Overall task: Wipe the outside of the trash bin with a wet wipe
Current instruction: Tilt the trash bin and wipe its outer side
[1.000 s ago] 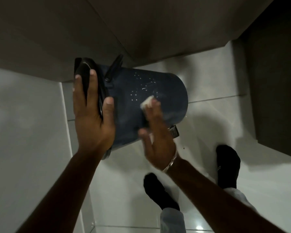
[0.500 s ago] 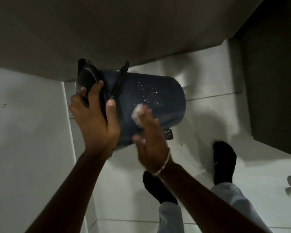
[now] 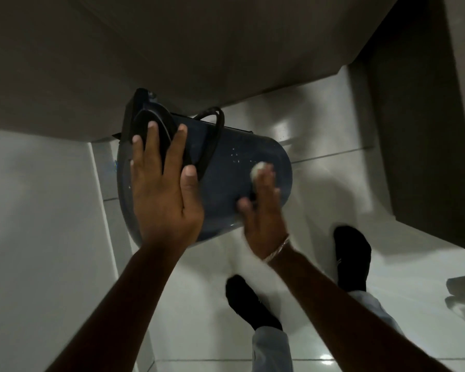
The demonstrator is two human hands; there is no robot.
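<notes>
While tipped on its side above a pale tiled floor (image 3: 320, 304), dark blue bin (image 3: 226, 183) at centre of head view, lid end to the left, base to the right, black handle (image 3: 212, 135) looped across top. Left hand (image 3: 161, 191) spread flat over lid end, fingers (image 3: 149, 140) extended, thumb on bin wall, steadying rather than closed around anything. Right hand (image 3: 263, 210) blurred, fingers pressing small white wipe (image 3: 258, 169) against bin wall near base. Thin bracelet (image 3: 278, 249) at right wrist. Two black-socked feet (image 3: 352, 256) below.
</notes>
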